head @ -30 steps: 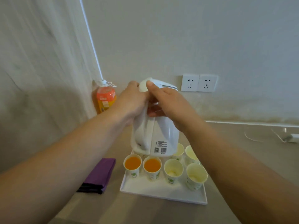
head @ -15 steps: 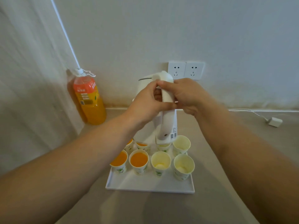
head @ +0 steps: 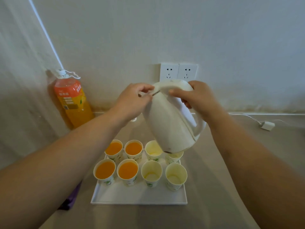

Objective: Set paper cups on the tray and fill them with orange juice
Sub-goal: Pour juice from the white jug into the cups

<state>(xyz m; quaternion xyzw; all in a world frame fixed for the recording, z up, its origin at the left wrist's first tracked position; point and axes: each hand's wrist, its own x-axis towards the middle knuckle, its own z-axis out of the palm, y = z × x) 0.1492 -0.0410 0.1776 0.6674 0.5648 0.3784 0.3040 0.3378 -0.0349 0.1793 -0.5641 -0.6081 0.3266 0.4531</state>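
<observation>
A white tray (head: 138, 198) on the grey counter carries several paper cups in two rows. The left cups (head: 105, 170) hold orange juice; the right cups (head: 176, 175) look empty, with pale insides. Above the back right cups I hold a white kettle (head: 171, 123), tilted with its top toward the left. My right hand (head: 198, 98) grips its handle near the lid. My left hand (head: 133, 100) pinches the edge of the lid at the top. The kettle's base hides part of the back right cup (head: 175, 158).
A large orange juice bottle (head: 72, 100) stands at the back left against the wall corner. A purple cloth (head: 71, 200) lies left of the tray, mostly under my forearm. Two wall sockets (head: 178, 71) sit behind the kettle. A white plug and cable (head: 267, 125) lie at the right.
The kettle has swung from upright to tilted, its body now to the right over the back right cups. Both hands stayed at its top. The camera view has shifted, showing the whole tray.
</observation>
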